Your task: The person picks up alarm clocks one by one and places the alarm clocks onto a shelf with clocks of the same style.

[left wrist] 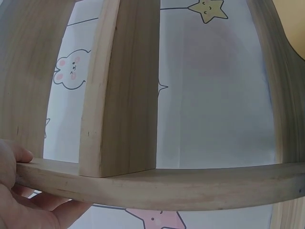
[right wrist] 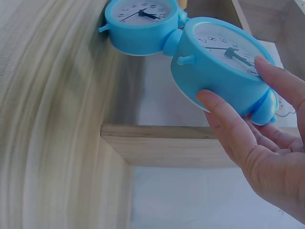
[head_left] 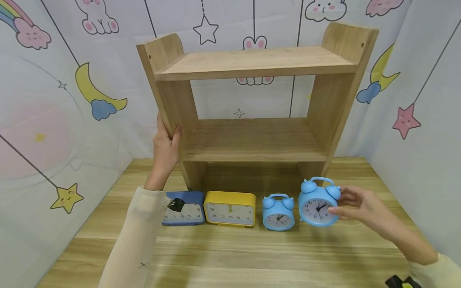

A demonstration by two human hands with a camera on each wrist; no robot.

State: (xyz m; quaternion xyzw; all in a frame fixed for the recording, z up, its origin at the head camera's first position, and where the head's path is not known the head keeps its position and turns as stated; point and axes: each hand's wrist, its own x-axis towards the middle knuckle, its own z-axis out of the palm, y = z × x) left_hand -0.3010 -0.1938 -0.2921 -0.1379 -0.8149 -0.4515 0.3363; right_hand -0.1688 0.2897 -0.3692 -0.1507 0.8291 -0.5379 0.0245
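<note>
Head view: left hand (head_left: 166, 148) on a pale wooden open shelf unit (head_left: 252, 140), right hand (head_left: 365, 206) pinching a light-blue round twin-bell alarm clock (head_left: 318, 208)

The held clock is at the right end of a row in front of the shelf unit, seemingly lifted off the wood-grain tabletop (head_left: 252, 256). The right thumb lies at its dial rim and the fingers reach behind the body, a front-to-back pinch that probably keeps the dial facing forward and the handle free.

The left thumb and fingers clasp the front edge of the unit's left side panel from both faces, likely to steady the frame.

Just beside the held clock stands a matching light-blue twin-bell clock (head_left: 278, 214); then come a yellow rectangular clock (head_left: 230, 208) and a blue rectangular clock (head_left: 192, 212), partly hidden by the left sleeve. All three face the wearer, perhaps so their dials can be read.
</note>
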